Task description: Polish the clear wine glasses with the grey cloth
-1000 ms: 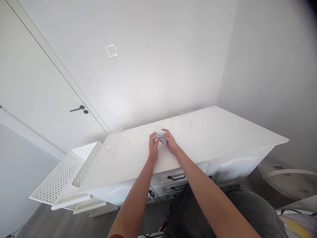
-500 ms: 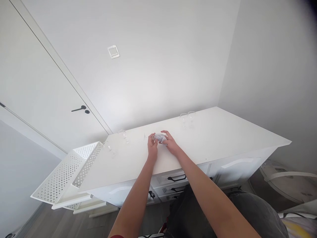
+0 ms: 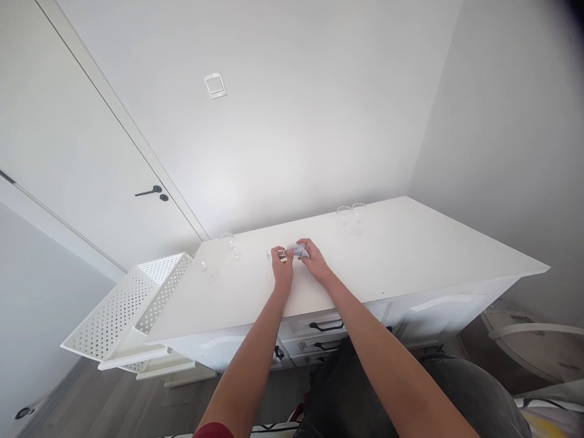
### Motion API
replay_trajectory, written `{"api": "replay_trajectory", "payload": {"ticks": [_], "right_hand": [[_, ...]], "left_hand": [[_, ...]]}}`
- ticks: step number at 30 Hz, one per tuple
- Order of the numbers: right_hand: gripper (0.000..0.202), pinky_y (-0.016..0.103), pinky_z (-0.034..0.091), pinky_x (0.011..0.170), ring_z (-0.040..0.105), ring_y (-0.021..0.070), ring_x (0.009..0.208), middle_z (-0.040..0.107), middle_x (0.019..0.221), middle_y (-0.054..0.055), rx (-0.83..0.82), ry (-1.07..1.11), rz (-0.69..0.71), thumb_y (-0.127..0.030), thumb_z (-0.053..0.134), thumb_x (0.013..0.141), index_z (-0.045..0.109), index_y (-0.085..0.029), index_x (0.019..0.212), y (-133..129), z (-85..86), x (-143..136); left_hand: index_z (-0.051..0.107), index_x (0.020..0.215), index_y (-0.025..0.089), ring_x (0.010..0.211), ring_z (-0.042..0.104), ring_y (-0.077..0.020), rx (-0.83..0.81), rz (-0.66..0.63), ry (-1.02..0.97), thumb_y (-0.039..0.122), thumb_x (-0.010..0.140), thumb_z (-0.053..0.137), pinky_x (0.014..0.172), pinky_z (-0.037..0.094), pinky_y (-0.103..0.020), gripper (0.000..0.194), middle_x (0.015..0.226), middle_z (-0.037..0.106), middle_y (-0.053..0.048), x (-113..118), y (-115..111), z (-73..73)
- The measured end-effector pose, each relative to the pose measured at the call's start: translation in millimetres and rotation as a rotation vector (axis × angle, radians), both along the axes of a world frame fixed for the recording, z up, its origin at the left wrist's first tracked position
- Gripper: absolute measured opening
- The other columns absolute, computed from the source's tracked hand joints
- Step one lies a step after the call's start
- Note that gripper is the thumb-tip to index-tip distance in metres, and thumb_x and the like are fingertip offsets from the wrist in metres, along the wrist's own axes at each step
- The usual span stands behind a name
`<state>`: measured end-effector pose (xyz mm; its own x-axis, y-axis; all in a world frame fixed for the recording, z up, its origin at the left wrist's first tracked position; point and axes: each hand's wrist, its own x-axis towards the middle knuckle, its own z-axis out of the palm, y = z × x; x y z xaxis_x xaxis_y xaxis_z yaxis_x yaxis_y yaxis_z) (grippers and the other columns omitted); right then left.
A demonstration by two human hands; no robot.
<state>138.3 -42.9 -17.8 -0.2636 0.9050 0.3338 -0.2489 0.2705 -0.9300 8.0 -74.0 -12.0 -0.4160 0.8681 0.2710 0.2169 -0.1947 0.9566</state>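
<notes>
Over the middle of the white cabinet top (image 3: 255, 286), my left hand (image 3: 282, 266) closes round a clear wine glass lying sideways, its foot (image 3: 268, 254) pointing left. My right hand (image 3: 312, 260) is closed on a light grey cloth (image 3: 298, 250) at the bowl end of that glass. The cloth covers most of the bowl. Two upright clear glasses stand near the back edge to the right, one (image 3: 344, 220) beside the other (image 3: 358, 219). To the left stand two more clear glasses, one (image 3: 232, 244) farther back and one (image 3: 205, 266) nearer the left edge.
A white perforated rack (image 3: 109, 316) adjoins the cabinet's left end. Drawers with black handles (image 3: 325, 326) face me below the top. A white wall with a switch (image 3: 215, 86) rises behind, and a door with a black handle (image 3: 148, 191) is at left.
The view has shifted slightly. My right hand has drawn a little away from my left, and more of the glass shows between my left fingers. Both hands keep their hold.
</notes>
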Motion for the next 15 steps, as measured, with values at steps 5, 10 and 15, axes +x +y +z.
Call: {"api": "replay_trajectory", "payload": {"ticks": [5,10,15], "right_hand": [[0.067,0.035,0.047,0.083,0.057,0.0195,0.089,0.065,0.101,-0.001,-0.111,0.028,0.093,-0.016,0.054,0.062,0.053,-0.033,0.127,0.4,-2.1,1.0],[0.06,0.031,0.046,0.077,0.056,0.0165,0.081,0.066,0.096,-0.002,-0.149,0.066,0.156,-0.014,0.057,0.061,0.06,-0.032,0.118,4.3,-4.0,4.4],[0.065,0.034,0.048,0.085,0.061,0.0189,0.095,0.068,0.106,0.0,-0.14,0.078,0.106,-0.012,0.057,0.062,0.056,-0.033,0.123,2.0,-1.7,1.0]], "left_hand": [[0.053,0.108,0.027,0.09,0.06,-0.0193,-0.009,0.064,0.019,0.061,0.09,0.065,0.079,0.047,-0.034,0.041,0.1,0.06,-0.004,-1.1,-2.7,1.7],[0.052,0.106,0.027,0.088,0.059,-0.019,-0.024,0.077,0.02,0.062,0.089,0.066,0.077,0.047,-0.033,0.042,0.098,0.06,-0.004,0.5,-3.9,3.0],[0.052,0.108,0.027,0.091,0.06,-0.019,-0.004,0.009,0.043,0.058,0.09,0.066,0.078,0.048,-0.033,0.039,0.102,0.06,-0.004,0.6,-2.4,1.9]]}}
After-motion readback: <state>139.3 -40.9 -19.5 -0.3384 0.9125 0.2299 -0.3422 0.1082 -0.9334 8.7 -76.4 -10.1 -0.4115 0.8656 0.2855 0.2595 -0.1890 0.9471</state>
